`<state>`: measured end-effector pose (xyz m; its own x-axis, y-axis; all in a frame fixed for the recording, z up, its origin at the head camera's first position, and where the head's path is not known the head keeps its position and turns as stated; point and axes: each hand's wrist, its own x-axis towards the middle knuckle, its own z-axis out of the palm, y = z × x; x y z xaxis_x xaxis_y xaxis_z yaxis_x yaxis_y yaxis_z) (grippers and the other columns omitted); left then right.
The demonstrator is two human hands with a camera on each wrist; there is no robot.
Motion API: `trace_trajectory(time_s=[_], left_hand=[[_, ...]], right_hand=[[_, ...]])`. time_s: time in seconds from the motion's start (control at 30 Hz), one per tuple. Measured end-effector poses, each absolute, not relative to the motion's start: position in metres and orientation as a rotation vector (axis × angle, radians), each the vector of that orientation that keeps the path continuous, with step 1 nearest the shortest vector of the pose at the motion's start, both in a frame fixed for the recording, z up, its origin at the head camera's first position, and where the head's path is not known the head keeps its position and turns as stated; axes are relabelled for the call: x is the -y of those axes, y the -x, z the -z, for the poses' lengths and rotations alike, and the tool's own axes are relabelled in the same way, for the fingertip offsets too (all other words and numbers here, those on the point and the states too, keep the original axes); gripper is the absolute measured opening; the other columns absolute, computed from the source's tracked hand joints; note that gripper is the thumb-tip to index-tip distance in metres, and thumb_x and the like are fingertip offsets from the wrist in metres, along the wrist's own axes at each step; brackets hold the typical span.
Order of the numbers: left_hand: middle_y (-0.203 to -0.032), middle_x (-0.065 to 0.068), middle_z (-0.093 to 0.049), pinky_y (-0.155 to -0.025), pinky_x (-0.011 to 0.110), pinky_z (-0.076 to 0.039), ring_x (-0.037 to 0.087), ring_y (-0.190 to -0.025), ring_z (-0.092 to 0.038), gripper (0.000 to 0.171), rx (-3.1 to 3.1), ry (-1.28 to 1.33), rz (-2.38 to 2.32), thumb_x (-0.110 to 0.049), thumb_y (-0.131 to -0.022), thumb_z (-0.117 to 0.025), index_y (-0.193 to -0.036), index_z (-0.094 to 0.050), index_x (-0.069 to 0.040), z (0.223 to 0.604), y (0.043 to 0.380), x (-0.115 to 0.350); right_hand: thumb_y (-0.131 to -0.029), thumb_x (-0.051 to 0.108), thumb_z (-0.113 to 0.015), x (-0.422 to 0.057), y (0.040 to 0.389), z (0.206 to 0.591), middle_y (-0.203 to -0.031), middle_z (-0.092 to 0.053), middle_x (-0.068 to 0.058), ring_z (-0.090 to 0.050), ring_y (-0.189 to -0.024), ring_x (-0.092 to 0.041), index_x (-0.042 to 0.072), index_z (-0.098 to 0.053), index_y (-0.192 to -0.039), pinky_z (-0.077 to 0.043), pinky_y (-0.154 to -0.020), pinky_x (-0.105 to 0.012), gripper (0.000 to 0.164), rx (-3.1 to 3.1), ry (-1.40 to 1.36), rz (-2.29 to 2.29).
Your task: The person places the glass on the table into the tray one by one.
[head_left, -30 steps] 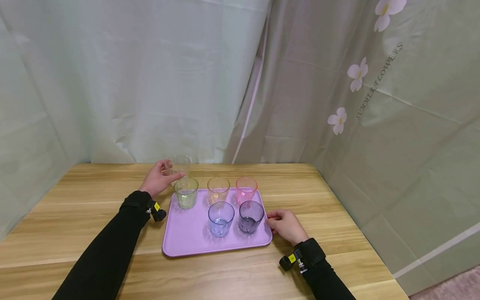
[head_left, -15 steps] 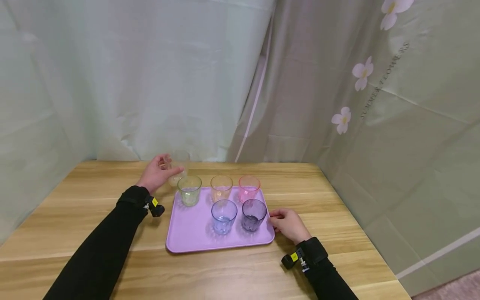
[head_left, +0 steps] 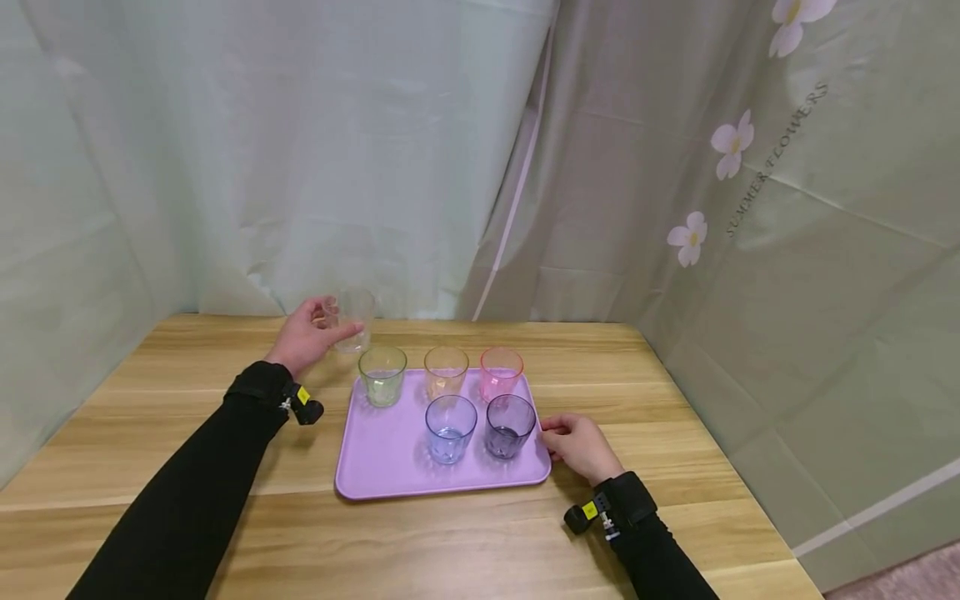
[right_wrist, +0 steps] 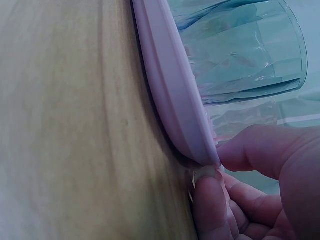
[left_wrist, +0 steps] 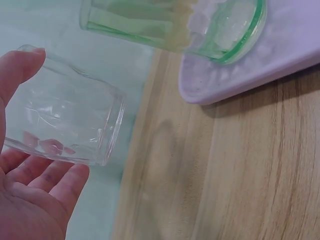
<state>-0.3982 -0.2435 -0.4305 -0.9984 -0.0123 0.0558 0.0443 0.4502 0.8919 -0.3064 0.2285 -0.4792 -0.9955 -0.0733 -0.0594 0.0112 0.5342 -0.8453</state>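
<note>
My left hand (head_left: 306, 335) holds a clear glass (head_left: 354, 318) between thumb and fingers, beyond the tray's far left corner. In the left wrist view the clear glass (left_wrist: 70, 107) appears raised off the wood. A purple tray (head_left: 382, 467) carries several tinted glasses. The green glass (head_left: 382, 379), an orange glass (head_left: 446, 375) and a pink glass (head_left: 501, 375) form its back row. In front of them stand a blue glass (head_left: 450, 432) and a dark grey-purple glass (head_left: 510, 429). My right hand (head_left: 581, 448) pinches the tray's right rim (right_wrist: 172, 90) between thumb and fingers.
The tray rests on a wooden table (head_left: 480, 542). Pale curtains (head_left: 337, 167) hang along its back edge and both sides, those on the right printed with flowers. Each wrist wears a small black camera.
My left hand has carried the clear glass up and away, farther from the green glass and toward the back edge. The right hand keeps its place at the tray's rim.
</note>
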Motion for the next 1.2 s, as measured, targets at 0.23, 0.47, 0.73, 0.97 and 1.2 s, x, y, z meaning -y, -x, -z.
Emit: trace_trajectory(time_s=[0.23,0.47,0.73,0.97,1.2], left_hand=[[-0.175,0.030,-0.032,-0.128,0.069,-0.038,0.052,-0.161,-0.033,0.113,2.626,0.039,1.619,-0.057,-0.098,-0.079,-0.175,-0.017,-0.003,0.424,0.395,0.245],[-0.175,0.029,-0.033,-0.128,0.068,-0.039,0.052,-0.160,-0.034,0.111,2.626,0.040,1.615,-0.057,-0.097,-0.080,-0.174,-0.019,-0.004,0.414,0.389,0.247],[-0.176,0.029,-0.032,-0.128,0.067,-0.039,0.052,-0.160,-0.034,0.111,2.636,0.058,1.605,-0.056,-0.098,-0.080,-0.174,-0.019,-0.003,0.404,0.382,0.249],[-0.176,0.027,-0.033,-0.128,0.068,-0.039,0.051,-0.160,-0.034,0.109,2.627,0.066,1.592,-0.056,-0.099,-0.079,-0.174,-0.020,-0.004,0.396,0.374,0.247],[-0.177,0.025,-0.033,-0.129,0.069,-0.037,0.050,-0.162,-0.032,0.111,2.636,0.075,1.610,-0.056,-0.098,-0.080,-0.176,-0.019,-0.007,0.386,0.366,0.241]], right_hand=[[-0.099,0.008,-0.075,-0.228,0.306,0.479,-0.100,-0.078,-0.011,-0.071,-0.084,-0.016,-0.006,-0.077,-0.115,-0.066,-0.073,-0.033,0.022,-2.662,0.052,1.482],[-0.099,0.007,-0.074,-0.228,0.306,0.478,-0.100,-0.078,-0.011,-0.072,-0.084,-0.016,-0.007,-0.077,-0.115,-0.066,-0.073,-0.033,0.022,-2.667,0.068,1.480],[-0.099,0.007,-0.074,-0.229,0.307,0.481,-0.101,-0.079,-0.014,-0.072,-0.083,-0.016,-0.008,-0.076,-0.115,-0.066,-0.072,-0.031,0.023,-2.664,0.077,1.490],[-0.098,0.007,-0.074,-0.230,0.309,0.483,-0.100,-0.079,-0.011,-0.072,-0.083,-0.016,-0.008,-0.076,-0.116,-0.066,-0.072,-0.032,0.023,-2.662,0.078,1.497],[-0.099,0.008,-0.074,-0.230,0.308,0.482,-0.100,-0.078,-0.011,-0.071,-0.083,-0.016,-0.007,-0.076,-0.115,-0.066,-0.072,-0.032,0.022,-2.666,0.078,1.487]])
